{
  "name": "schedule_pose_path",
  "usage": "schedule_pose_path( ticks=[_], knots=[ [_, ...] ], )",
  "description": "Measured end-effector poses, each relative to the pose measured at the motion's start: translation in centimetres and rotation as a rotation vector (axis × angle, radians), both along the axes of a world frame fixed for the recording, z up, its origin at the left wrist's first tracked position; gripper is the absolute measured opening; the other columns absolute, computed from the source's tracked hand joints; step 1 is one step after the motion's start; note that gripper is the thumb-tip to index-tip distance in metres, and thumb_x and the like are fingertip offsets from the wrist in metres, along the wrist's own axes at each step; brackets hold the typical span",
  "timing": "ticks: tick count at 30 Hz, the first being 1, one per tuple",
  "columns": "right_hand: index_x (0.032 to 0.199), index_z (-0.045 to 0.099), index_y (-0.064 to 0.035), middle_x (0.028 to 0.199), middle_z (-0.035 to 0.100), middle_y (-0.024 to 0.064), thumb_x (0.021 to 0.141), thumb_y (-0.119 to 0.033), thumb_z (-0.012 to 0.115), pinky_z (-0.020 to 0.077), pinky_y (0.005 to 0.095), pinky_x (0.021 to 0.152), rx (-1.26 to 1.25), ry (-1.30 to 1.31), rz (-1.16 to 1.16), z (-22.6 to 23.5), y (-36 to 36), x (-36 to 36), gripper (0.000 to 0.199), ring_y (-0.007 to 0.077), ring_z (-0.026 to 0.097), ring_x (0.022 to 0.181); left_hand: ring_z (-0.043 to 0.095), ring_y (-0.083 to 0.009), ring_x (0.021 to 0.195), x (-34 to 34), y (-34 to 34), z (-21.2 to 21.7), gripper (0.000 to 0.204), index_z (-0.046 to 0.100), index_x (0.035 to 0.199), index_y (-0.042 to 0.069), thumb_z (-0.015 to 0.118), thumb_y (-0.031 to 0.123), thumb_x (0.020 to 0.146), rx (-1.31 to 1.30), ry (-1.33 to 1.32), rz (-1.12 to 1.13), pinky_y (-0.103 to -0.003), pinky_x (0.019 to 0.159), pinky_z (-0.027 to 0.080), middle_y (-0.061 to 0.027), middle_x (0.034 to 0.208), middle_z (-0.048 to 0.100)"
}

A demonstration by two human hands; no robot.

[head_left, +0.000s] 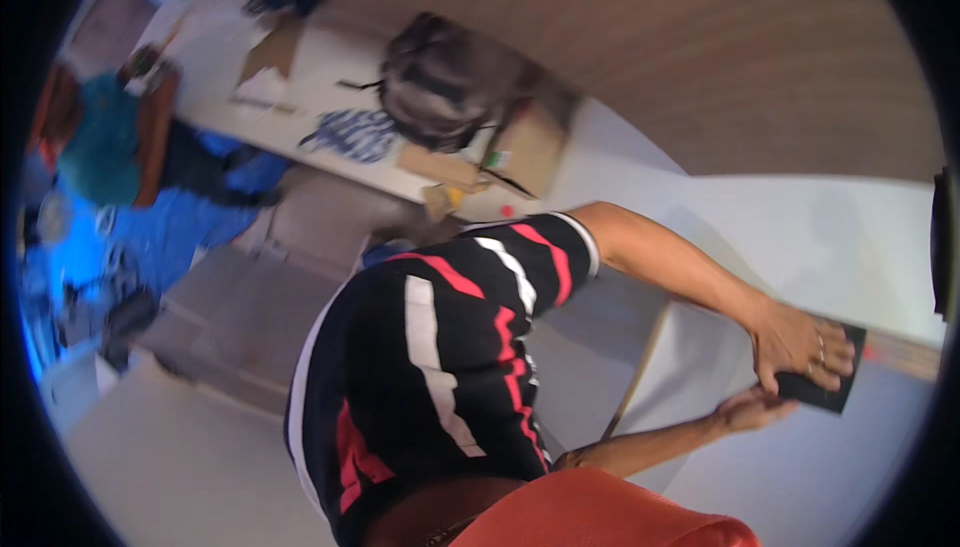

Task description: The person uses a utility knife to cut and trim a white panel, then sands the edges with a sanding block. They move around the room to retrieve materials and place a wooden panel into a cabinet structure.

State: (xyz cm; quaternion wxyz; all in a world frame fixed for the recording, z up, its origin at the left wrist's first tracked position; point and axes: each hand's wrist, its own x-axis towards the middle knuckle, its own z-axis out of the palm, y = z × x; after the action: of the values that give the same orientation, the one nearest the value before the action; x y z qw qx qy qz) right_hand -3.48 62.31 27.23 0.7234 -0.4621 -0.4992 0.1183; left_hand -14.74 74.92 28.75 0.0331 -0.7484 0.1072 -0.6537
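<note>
My left hand (808,349) lies back up on a flat black rectangular piece (826,393), its fingers spread across it and a ring on one finger. I cannot tell what the piece is made of. Close to its near left edge is my right hand (755,410), turned partly palm up, with fingers stretched toward the piece; contact is not plain. A pale board (690,362) with a raw edge lies under my forearms. Beyond the black piece runs a narrow strip of bare wood (905,355) with a reddish spot.
A dark backpack (435,82), patterned cloth (355,135) and open cardboard box (535,142) sit on a white counter at the upper left. Farther left, a person in a teal top (100,137) is near blue sheeting (190,212). Orange-red material (610,517) covers part of the lower edge.
</note>
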Motion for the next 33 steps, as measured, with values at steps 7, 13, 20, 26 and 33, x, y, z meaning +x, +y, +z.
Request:
schedule_pose_path(
  ticks=[7, 13, 20, 26, 33],
  knots=[
    [0.141, 0.046, 0.0076, 0.138, 0.053, 0.0229, 0.108, -0.047, 0.028, 0.0420, 0.0428, 0.107, 0.125, -0.131, -0.115, -0.2, 0.0, -1.4, 0.067, 0.0323, 0.055, 0.122, 0.029, -0.0407, 0.149, 0.6, -0.2, 0.1, 0.098, 0.042, 0.151, 0.013, 0.078, 0.047, 0.067, -0.018, 0.089, 0.296, -0.055, 0.123, 0.020, -0.0192, 0.157, 0.038],
    [0.137, 0.050, 0.0064, 0.131, 0.058, 0.0222, 0.108, -0.046, 0.027, 0.0502, 0.0409, 0.099, 0.184, -0.187, -0.223, -2.8, -4.6, 1.9, 0.064, 0.0312, 0.061, 0.113, 0.029, -0.0389, 0.149, 0.5, -0.6, 0.4, 0.081, 0.047, 0.148, 0.015, 0.070, 0.019, 0.071, -0.113, 0.005, -0.045, -0.052, 0.122, 0.022, -0.0181, 0.159, 0.036],
    [0.136, 0.054, 0.0057, 0.114, 0.066, 0.0203, 0.109, -0.049, 0.020, 0.0471, 0.0441, 0.097, 0.108, -0.086, -0.307, -6.3, -8.2, 1.4, 0.070, 0.0273, 0.068, 0.095, 0.011, -0.0390, 0.154, -1.8, 0.5, 4.3, 0.098, 0.032, 0.158, 0.023, 0.073, 0.015, 0.070, -0.153, 0.033, 0.150, -0.056, 0.123, 0.018, -0.0105, 0.169, 0.012],
    [0.136, 0.055, 0.0037, 0.110, 0.068, 0.0193, 0.109, -0.048, 0.018, 0.0471, 0.0434, 0.096, -0.001, -0.105, -0.294, -7.3, -8.7, 0.5, 0.069, 0.0260, 0.070, 0.088, 0.023, -0.0474, 0.147, -2.0, 1.9, 8.1, 0.098, 0.035, 0.156, 0.020, 0.077, 0.014, 0.068, -0.110, 0.008, 0.189, -0.059, 0.118, 0.026, -0.0143, 0.166, 0.021],
    [0.137, 0.054, 0.0035, 0.108, 0.068, 0.0182, 0.107, -0.054, 0.019, 0.0481, 0.0425, 0.094, -0.003, -0.135, -0.321, -8.6, -8.7, 0.3, 0.073, 0.0242, 0.069, 0.087, 0.028, -0.0449, 0.147, -0.6, 1.6, 21.1, 0.076, 0.042, 0.152, 0.014, 0.072, 0.022, 0.082, 0.033, -0.240, 0.205, -0.058, 0.116, 0.028, -0.0186, 0.159, 0.034]
  ],
)
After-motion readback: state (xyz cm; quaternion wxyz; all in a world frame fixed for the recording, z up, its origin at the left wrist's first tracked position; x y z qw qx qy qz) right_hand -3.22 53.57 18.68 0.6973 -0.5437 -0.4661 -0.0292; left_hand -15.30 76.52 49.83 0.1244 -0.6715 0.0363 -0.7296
